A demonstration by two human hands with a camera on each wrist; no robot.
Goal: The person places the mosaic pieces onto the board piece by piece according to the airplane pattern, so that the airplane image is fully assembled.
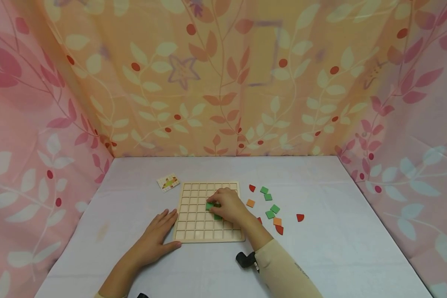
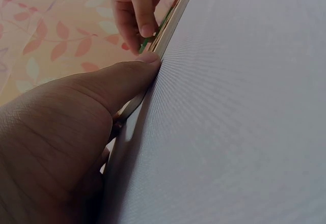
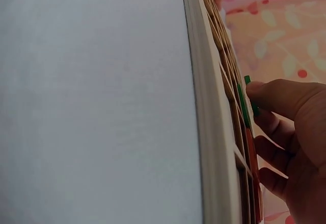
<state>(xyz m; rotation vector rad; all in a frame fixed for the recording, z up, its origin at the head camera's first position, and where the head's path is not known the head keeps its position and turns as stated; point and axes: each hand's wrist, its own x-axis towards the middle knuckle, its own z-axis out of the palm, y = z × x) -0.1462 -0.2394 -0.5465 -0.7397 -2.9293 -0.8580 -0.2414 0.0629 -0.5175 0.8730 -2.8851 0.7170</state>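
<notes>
1. Green tile [image 1: 209, 206]: at the middle of the grid board [image 1: 189, 236], partly hidden; contact with the board is unclear.
2. Right hand [image 1: 228, 205]: thumb and fingers pinch this tile, covering part of a second green tile [image 1: 217, 217] on the board.
3. The pinched tile runs roughly parallel to the board's face; its long axis is hard to tell.
4. Left hand [image 1: 158, 236]: fingers straight at the board's left edge, thumb apart.
5. Left of the board's far corner: a card [image 1: 168, 182], print too small to read.
</notes>
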